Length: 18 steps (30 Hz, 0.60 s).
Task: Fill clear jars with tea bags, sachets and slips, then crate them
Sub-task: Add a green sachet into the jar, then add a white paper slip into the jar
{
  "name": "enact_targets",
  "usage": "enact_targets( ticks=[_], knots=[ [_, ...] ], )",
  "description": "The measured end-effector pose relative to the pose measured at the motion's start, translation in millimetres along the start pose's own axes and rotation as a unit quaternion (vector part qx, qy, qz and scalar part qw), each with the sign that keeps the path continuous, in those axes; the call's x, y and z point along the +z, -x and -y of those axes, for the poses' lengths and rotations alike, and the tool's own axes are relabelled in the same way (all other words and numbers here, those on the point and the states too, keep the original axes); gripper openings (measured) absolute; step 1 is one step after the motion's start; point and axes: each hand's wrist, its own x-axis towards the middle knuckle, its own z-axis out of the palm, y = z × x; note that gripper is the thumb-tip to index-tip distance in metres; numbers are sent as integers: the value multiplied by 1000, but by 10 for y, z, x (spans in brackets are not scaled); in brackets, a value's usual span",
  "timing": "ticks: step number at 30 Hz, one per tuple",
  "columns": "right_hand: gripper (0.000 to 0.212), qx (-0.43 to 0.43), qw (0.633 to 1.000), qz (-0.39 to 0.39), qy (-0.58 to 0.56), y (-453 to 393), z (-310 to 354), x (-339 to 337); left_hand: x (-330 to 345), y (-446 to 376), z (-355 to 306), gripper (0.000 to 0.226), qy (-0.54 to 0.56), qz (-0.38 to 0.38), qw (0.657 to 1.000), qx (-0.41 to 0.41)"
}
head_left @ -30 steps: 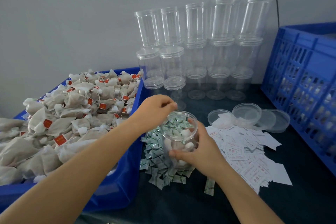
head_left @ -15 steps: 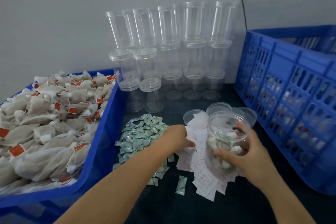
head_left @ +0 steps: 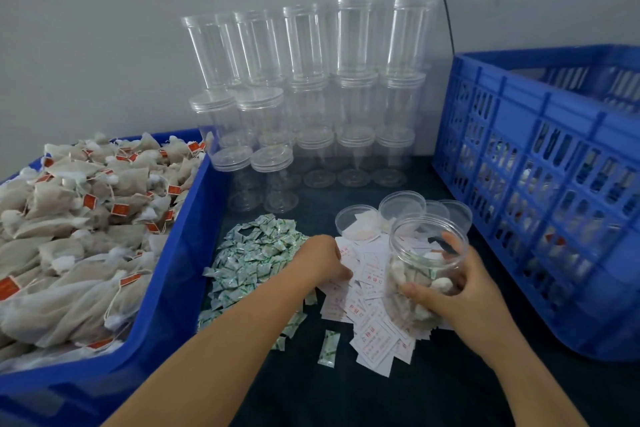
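- While the right hand point(head_left: 464, 291) grips the open jar point(head_left: 424, 265), holding tea bags and a sachet, the left hand point(head_left: 323, 258) rests on the slips point(head_left: 372, 329); whether it pinches one I cannot tell.
- Slip, lid, crating seemingly remain.
- Dark table point(head_left: 398, 392); behind, empty jars point(head_left: 311, 97), blue crate point(head_left: 554, 163), grey wall point(head_left: 104, 28).

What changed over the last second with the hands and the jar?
The left hand left the jar's mouth and moved down to the paper slips, fingers curled onto them; whether one is pinched is unclear. The right hand keeps gripping the open jar, now over the slips rather than the sachets. The empty jars stayed.
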Motion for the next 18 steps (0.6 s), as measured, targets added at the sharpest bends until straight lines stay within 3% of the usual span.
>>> enact_targets(
  ticks=[4, 9, 18],
  knots=[
    [112, 1, 1000, -3, -3, -10, -22, 8, 7, -18, -35, 26, -18, 17, 1000, 5],
    [101, 8, 1000, -8, -11, 7, -37, 3, 41, -83, -29, 19, 42, -10, 999, -4],
    [105, 11, 1000, -2, -8, 5, -69, -7, -44, -153, 97, 25, 61, -36, 997, 17]
  ],
)
